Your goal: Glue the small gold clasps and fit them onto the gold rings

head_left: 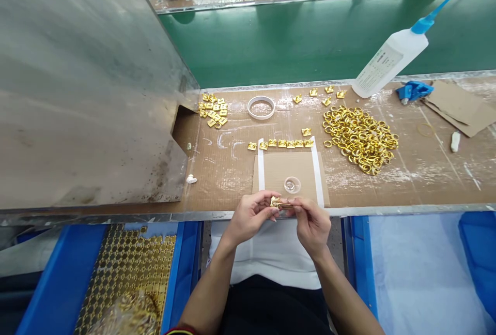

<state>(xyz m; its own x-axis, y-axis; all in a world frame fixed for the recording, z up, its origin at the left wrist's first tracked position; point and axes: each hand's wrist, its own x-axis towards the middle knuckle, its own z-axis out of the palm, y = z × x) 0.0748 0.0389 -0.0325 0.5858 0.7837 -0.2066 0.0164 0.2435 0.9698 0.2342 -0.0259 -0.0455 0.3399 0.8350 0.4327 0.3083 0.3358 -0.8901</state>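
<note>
Near the table's front edge, my left hand (253, 215) pinches a small gold piece (275, 201) between thumb and fingers. My right hand (313, 221) is closed on a thin stick-like tool (287, 204), whose tip meets the gold piece. Just beyond them, a small clear round dish (292, 185) sits on a cardboard pad (287, 164) with white tape strips. A row of gold pieces (290, 144) runs along the pad's far edge. To the right lies a large heap of gold rings (362, 138).
A metal housing (85, 87) stands at the left. A white tape roll (261, 108), more gold pieces (213, 110), a tilted white bottle (391, 61) and blue clips (414, 91) lie farther back. Blue bins (182, 273) flank my lap. A person's hands show across the table.
</note>
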